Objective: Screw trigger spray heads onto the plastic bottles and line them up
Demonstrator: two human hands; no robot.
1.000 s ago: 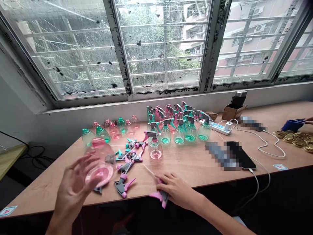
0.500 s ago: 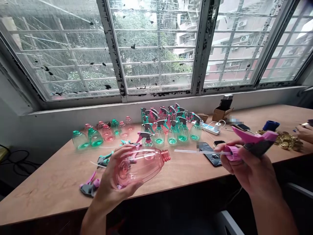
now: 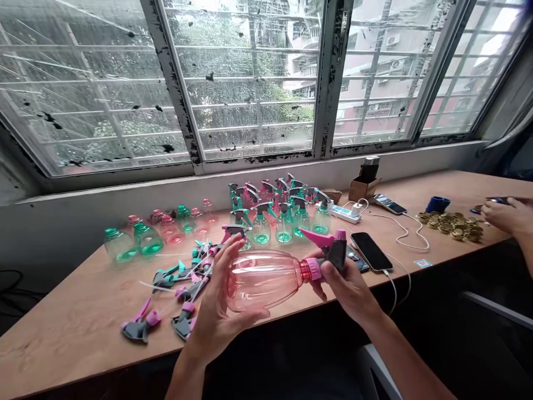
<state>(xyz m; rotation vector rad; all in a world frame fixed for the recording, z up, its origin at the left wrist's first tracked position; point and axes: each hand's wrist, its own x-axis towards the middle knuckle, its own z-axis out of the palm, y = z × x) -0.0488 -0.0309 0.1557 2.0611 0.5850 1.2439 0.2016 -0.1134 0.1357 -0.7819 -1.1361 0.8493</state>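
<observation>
My left hand [image 3: 220, 303] is wrapped round the base of a clear pink bottle [image 3: 266, 278], which lies sideways in the air above the table's front edge. In my right hand [image 3: 347, 289] is a pink and grey spray head [image 3: 335, 253]. Its pink collar sits against the bottle's threaded neck; whether the threads have caught cannot be seen. Loose spray heads [image 3: 139, 325], pink-grey and green-grey, lie on the table left of my left hand.
Finished-looking spray bottles [image 3: 284, 225] stand in rows by the wall, with headless bottles [image 3: 145, 239] to their left. Phones [image 3: 370, 251], cables, a power strip [image 3: 345, 213] and gold-coloured round pieces [image 3: 452, 223] are on the right. Another person's hand [image 3: 506, 214] works at the far right.
My right hand has moved left, bringing the spray head onto the bottle's neck. Its thin tube, outside the bottle before, no longer shows there. The view has shifted to the right.
</observation>
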